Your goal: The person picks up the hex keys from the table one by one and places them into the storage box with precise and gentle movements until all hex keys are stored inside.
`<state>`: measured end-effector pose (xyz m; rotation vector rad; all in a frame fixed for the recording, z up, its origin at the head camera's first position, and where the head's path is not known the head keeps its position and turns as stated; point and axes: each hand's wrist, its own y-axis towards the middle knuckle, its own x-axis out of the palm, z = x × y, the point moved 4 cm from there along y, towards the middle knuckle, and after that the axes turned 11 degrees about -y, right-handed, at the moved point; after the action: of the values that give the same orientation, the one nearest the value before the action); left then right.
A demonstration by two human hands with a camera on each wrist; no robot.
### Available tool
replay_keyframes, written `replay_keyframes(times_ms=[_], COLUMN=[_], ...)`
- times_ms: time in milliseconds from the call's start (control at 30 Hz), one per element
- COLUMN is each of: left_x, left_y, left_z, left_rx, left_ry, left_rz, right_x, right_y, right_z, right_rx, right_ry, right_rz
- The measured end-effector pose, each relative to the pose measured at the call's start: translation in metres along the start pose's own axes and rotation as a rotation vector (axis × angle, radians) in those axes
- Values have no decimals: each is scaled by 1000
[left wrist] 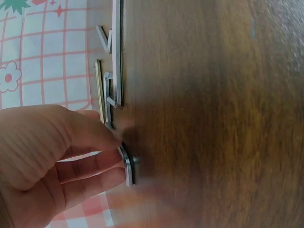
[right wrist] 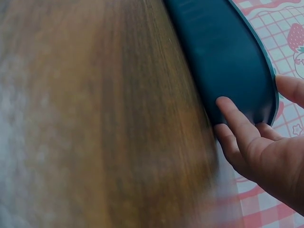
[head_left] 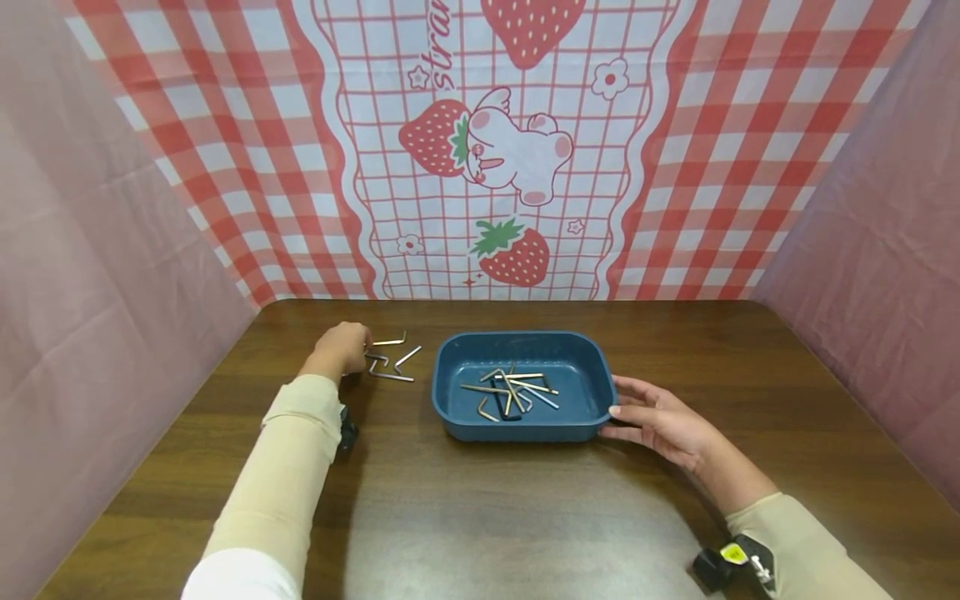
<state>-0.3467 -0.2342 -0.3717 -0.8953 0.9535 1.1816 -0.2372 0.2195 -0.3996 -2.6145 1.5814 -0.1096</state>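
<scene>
At the left of the table, my left hand (head_left: 341, 346) reaches down over loose L-shaped hex keys. Its thumb and fingers pinch a silver hex key (left wrist: 128, 171) close to the wood in the left wrist view; part of that key is hidden by the thumb. Just beyond lie a brass-coloured hex key (head_left: 388, 342) and several silver ones. A blue rectangular tray (head_left: 525, 432) stands mid-table with several hex keys (head_left: 510, 392) inside, one of them black. My right hand (head_left: 667, 425) touches the tray's right end, fingers mostly straight against its wall and thumb at the rim.
The brown wooden table (head_left: 540, 517) ends at the back against a red checked strawberry cloth (head_left: 697, 167). Pink fabric hangs along the left side (head_left: 112, 250) and the right side (head_left: 870, 250).
</scene>
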Motion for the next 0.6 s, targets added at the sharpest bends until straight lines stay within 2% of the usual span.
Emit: replay_keyframes(times_ms=[167,333,600], left_x=[2,2,-3], left_y=[0,-2,-7], left_z=[-1,-4,-3], left_rx=[-17,-8,-9], left_ry=[19,36,39], left_rz=[-12,-20,-19], right_x=[-1,-1,0], right_y=[0,-1,-1], right_z=[0,-1,-1], right_rx=[7,14,14], right_ry=[-3,-10,-10], right_rz=[-1,-4,-8])
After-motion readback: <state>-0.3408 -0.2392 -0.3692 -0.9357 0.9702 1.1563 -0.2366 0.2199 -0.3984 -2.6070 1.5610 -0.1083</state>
